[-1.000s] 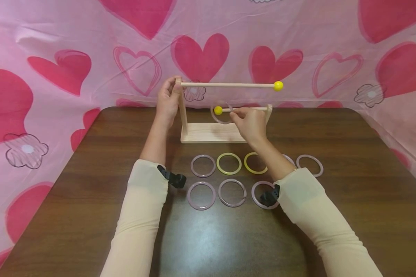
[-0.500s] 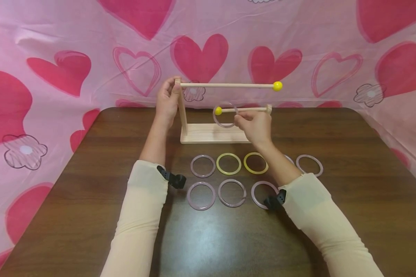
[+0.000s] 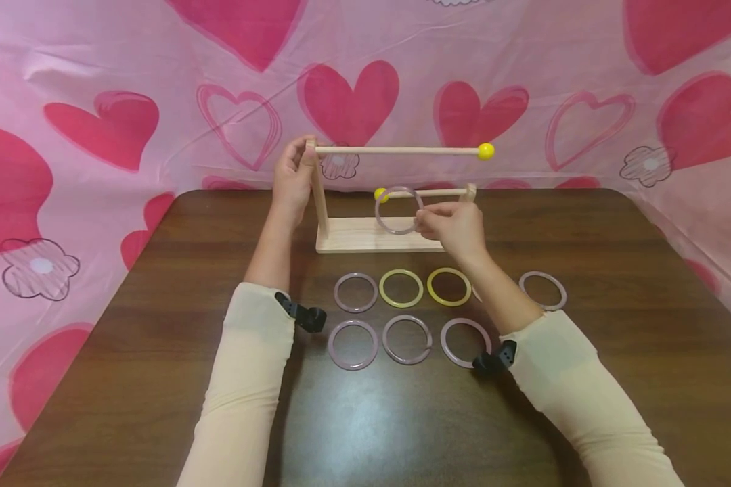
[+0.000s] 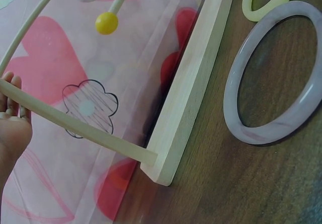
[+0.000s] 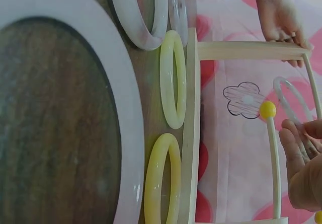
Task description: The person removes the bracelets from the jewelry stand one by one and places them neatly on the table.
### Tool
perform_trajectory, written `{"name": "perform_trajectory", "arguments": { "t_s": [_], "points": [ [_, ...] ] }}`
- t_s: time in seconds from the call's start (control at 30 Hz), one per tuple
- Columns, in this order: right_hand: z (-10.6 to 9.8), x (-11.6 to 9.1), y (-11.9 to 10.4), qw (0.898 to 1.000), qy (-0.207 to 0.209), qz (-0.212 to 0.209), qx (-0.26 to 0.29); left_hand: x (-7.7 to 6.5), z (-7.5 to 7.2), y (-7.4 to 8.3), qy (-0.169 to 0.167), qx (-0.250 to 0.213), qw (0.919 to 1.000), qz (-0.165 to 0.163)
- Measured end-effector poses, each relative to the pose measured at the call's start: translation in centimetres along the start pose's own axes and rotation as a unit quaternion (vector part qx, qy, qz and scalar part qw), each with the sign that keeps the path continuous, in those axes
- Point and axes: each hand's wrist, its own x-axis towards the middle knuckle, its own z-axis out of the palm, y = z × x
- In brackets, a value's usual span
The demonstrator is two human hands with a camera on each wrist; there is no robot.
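My left hand (image 3: 291, 179) grips the top of the left upright of a pale wooden rack (image 3: 359, 237). My right hand (image 3: 457, 226) pinches the right side of a pale purple bangle (image 3: 396, 233), raised in front of the lower rod (image 3: 438, 194). In the right wrist view, this bangle (image 5: 283, 83) appears apart from the yellow ball (image 5: 267, 110) on that rod's tip. The upper rod (image 3: 402, 150) ends in another yellow ball (image 3: 486, 151) and carries no bangles. My right hand and forearm hide part of the rack's base.
Two rows of bangles lie on the brown table (image 3: 189, 379) before the rack. Two are yellow, including one bangle (image 3: 382, 289) in the back row; the others are pale purple. My right forearm partly covers one. A heart-patterned pink cloth (image 3: 402, 40) hangs behind.
My right hand has moved slightly right and down, toward me, with the bangle, which has turned to face the head camera and come in front of the lower rod. My left hand stays put.
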Motion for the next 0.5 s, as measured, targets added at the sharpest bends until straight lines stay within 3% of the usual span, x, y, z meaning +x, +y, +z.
{"name": "perform_trajectory", "arguments": {
  "t_s": [0.3,0.5],
  "points": [
    [-0.6,-0.8,0.0,0.994,-0.046,0.056,0.083,-0.2,0.1,0.2,0.003,0.007,1.0000,0.004],
    [-1.4,-1.6,-0.2,0.993,-0.056,0.061,0.089,-0.2,0.3,0.3,0.004,0.007,1.0000,0.004]
  ]
}}
